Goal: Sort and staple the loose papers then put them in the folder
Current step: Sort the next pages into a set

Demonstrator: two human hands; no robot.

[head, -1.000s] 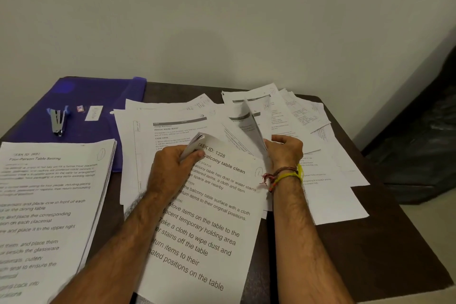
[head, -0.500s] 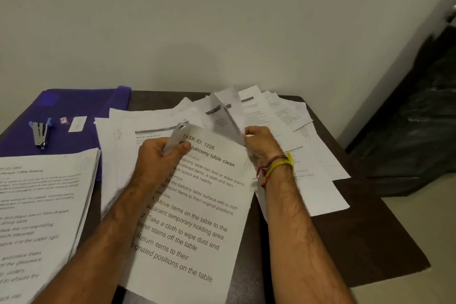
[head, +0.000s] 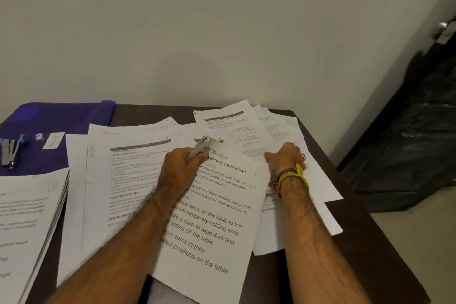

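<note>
The left hand point(head: 181, 168) pinches the folded-up top corner of a white printed sheet headed "TASK ID: 1228" point(head: 212, 215), fingers curled round the paper's edge. The right hand point(head: 283, 158) rests on the loose white printed papers point(head: 138, 168) strewn over the dark brown desk point(head: 370, 249); whether its fingers are gripping a page or only pressing on it cannot be told, since they are hidden beneath the hand.

The step in hand looks like sorting: finding the pages that belong with the held sheet. To do it well, keep the held set square at its top corner and lift one page at a time off the scatter, checking its heading before adding it.

A neat pile of white sheets point(head: 27, 224) sits at the near left. The purple plastic folder point(head: 56, 121) lies at the far left, with a small blue and metal stapler point(head: 11, 152) resting on it, beside two small paper labels. The overlapping papers hide one another's headings, and some overhang the desk's right edge, so a careless sweep could push them off.
</note>
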